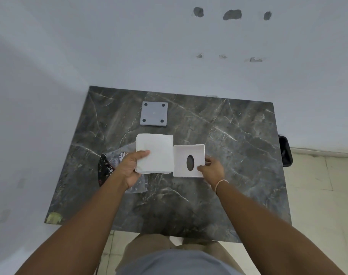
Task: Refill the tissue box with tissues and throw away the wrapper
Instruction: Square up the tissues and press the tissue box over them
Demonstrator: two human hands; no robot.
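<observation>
white square tissue box, oval slot up, on the dark veined marble table, gripped at its right edge by the right hand. touching its left side: soft white tissue stack, pinched by the left hand, thumb on top. crinkled clear-and-black wrapper partly hidden beneath. grey square plate with 4 dark dots lies farther back. black bin cut off by the table edge.
</observation>
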